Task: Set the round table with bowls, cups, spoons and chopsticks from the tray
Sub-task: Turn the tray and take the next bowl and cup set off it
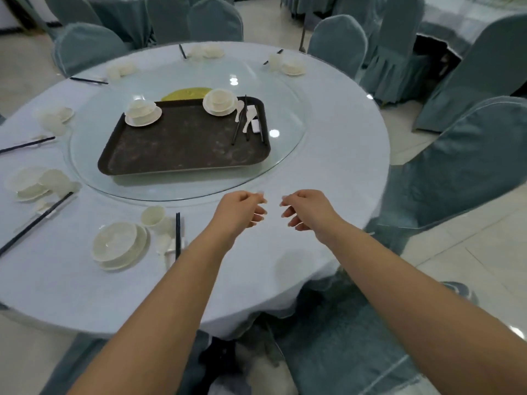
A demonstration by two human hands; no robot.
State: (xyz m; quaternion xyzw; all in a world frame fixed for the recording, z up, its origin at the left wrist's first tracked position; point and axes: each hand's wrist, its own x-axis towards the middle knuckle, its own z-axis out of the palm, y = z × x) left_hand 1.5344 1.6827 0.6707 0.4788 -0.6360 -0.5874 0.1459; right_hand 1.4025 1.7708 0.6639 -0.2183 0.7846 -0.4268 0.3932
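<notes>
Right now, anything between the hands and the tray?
Head view: only bare tablecloth and the glass turntable's rim lie between the left hand, the right hand and the tray. No dishes there.

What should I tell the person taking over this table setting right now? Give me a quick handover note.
Hands: left hand and right hand hover over the near table edge, fingers loosely curled, holding nothing.
Tray sits on the glass turntable; it holds two bowl stacks, plus spoons and chopsticks at its right end.
Done: several places set round the table, nearest at front left.
Left: lay out the tray's remaining two sets; the right side looks unset.
</notes>
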